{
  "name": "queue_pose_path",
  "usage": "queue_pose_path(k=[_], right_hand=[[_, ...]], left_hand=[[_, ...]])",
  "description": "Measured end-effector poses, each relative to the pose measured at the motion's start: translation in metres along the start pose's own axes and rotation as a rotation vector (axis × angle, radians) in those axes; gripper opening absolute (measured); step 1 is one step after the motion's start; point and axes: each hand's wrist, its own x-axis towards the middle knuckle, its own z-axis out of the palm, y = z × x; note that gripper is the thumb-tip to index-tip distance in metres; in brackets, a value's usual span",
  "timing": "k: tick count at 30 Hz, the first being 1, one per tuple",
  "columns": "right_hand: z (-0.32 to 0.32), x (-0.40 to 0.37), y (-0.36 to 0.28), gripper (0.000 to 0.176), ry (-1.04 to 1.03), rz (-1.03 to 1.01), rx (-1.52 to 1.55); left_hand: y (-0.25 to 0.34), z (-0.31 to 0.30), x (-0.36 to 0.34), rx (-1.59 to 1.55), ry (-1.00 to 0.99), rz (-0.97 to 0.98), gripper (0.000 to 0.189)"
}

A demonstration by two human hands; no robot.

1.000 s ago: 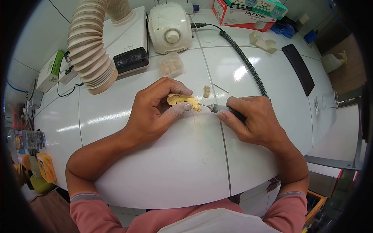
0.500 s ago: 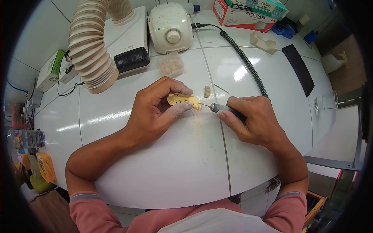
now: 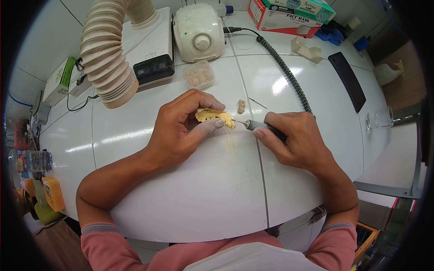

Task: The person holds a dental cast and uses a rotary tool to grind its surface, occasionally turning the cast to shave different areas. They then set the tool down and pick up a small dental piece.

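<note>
Between the thumb and fingers of my left hand [image 3: 187, 122] is a yellow dental model [image 3: 206, 115], with pale dust on the fingertips. My right hand [image 3: 294, 135] grips a grey rotary handpiece [image 3: 258, 126], and its thin bur points left, at the right end of the model. Whether the bur touches it is too small to tell. Just beyond the model lies a small beige tooth-like piece [image 3: 241, 106], and beside that a thin metal bur [image 3: 257, 103]. A clear box [image 3: 199, 75] with several small pieces sits farther back.
A ribbed suction hose [image 3: 106, 58] hangs at the back left near a white unit [image 3: 149, 40]. The handpiece's control box [image 3: 199, 34] is at the back, its coiled cord [image 3: 287, 70] running to the right. Mask boxes [image 3: 289, 20], a black strip [image 3: 346, 81] and a glass [image 3: 383, 116] are rightward.
</note>
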Motion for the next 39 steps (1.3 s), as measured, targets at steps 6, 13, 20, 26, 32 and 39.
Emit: queue_pose_path(k=[6, 13, 20, 26, 32, 39], right_hand=[[0.0001, -0.0001, -0.0003, 0.042, 0.002, 0.008, -0.008], [0.0, 0.0001, 0.002, 0.044, -0.007, -0.02, -0.002], [0.0029, -0.0005, 0.001, 0.045, 0.021, 0.018, 0.03], [-0.0014, 0.0008, 0.002, 0.045, -0.022, -0.021, 0.009], [-0.0004, 0.001, 0.0006, 0.045, -0.005, 0.007, 0.016], [-0.0029, 0.002, 0.0, 0.045, -0.031, 0.013, 0.015]], left_hand=[[-0.0001, -0.0002, 0.0005, 0.026, -0.001, 0.006, 0.027], [0.0004, -0.0003, 0.0003, 0.031, -0.002, -0.004, 0.027], [0.002, 0.0, 0.0003, 0.025, -0.001, -0.005, 0.027], [-0.0003, 0.0, 0.0002, 0.005, 0.001, -0.009, 0.027], [0.0007, -0.0008, 0.0001, 0.034, -0.005, -0.001, 0.027], [0.0017, -0.0002, 0.0, 0.016, 0.006, -0.024, 0.027]])
